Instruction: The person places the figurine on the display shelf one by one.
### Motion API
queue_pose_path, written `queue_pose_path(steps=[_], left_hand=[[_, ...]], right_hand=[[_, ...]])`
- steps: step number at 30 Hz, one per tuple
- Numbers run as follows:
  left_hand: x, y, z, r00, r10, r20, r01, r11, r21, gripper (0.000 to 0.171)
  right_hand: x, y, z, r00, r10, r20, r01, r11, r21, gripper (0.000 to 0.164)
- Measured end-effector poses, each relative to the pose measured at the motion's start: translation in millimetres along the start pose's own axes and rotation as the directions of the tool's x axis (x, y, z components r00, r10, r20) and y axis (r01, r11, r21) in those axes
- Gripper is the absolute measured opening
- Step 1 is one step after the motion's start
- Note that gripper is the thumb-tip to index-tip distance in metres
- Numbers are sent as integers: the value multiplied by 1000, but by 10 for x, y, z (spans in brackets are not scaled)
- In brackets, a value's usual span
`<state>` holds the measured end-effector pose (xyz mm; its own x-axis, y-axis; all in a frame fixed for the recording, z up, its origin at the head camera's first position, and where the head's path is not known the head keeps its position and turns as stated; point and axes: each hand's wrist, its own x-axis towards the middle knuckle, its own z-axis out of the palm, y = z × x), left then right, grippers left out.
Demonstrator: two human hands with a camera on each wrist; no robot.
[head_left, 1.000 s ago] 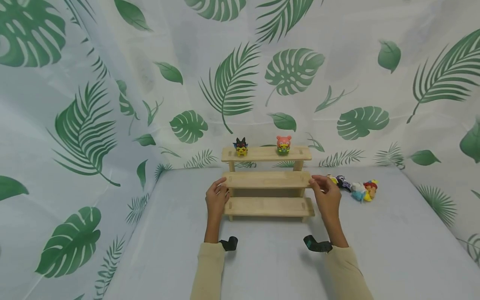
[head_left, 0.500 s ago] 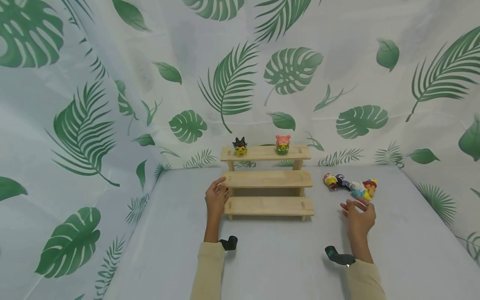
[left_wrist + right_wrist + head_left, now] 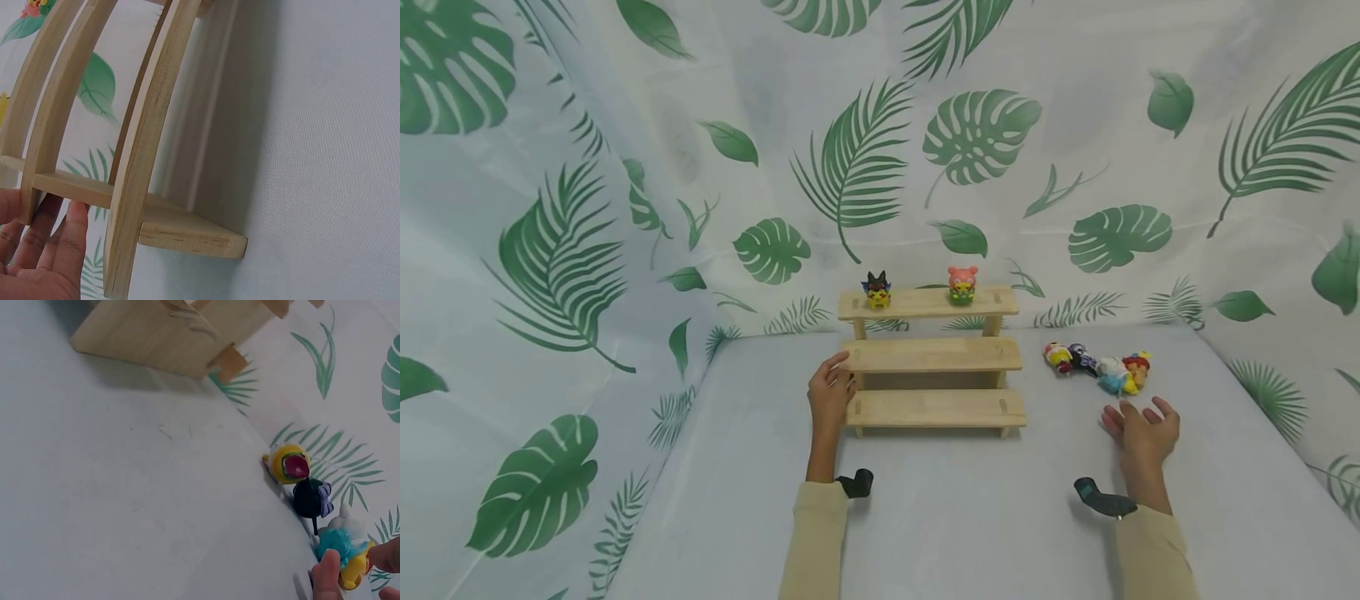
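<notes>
A three-tier wooden display shelf (image 3: 936, 356) stands on the white cloth. My left hand (image 3: 830, 396) holds the left end of its middle tier; in the left wrist view the thumb lies on one side of the board and the fingers (image 3: 70, 240) on the other. Off to the right, my right hand (image 3: 1144, 442) has its fingers spread in front of several small toy figures. Nearest to it are a white-and-blue figure (image 3: 1116, 377) and a red-topped figure (image 3: 1137, 369). A black-and-purple figure (image 3: 1082, 359) and a yellow-and-pink one (image 3: 1057, 357) lie farther left.
On the top tier stand a black-eared yellow figure (image 3: 877, 292) and a pink-hooded figure (image 3: 962, 287). A leaf-print cloth wall (image 3: 820, 108) rises behind the shelf and along the sides. White cloth (image 3: 970, 517) covers the surface before the shelf.
My right hand has let go of the middle tier's right end and moved right, close to the toy figures, its fingers spreading. The left hand has stayed on the shelf.
</notes>
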<state>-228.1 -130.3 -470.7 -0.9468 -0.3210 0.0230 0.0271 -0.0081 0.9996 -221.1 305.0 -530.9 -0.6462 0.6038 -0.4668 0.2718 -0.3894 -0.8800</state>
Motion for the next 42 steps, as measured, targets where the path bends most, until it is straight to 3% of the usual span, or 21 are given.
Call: queue_pose_path(steps=[5,15,22,27,30,37,42], left_hand=[[6,0,4,1000,-12,3,12,1000,0,29],[3,-13,-7,1000,-5,17,5,1000,3,31],[152,-273,5,1000,-26,-15,26,1000,-3,28],[28,-30,6,999,-34,6,34,999,21,31],[8,3,5,1000,-27,-3,27,999,27,29],[32,-32,6,999,-31,9,31,1000,0,30],[144,-209,0,999,-34,13,34,999,6,31]], right_hand=[[79,-37,48,1000,14,12,-15,999,29,66],[193,-58,163,1000,-8,12,9,1000,-27,69],[207,-81,217,1000,-22,3,22,999,-39,68],[256,-69,226,1000,-24,10,25,1000,-18,65],[292,-62,227,1000,-21,12,21,1000,11,64],[353,-54,234,1000,-14,-12,15,995,97,60],[382,-54,242,999,-9,-36,13,992,123,53]])
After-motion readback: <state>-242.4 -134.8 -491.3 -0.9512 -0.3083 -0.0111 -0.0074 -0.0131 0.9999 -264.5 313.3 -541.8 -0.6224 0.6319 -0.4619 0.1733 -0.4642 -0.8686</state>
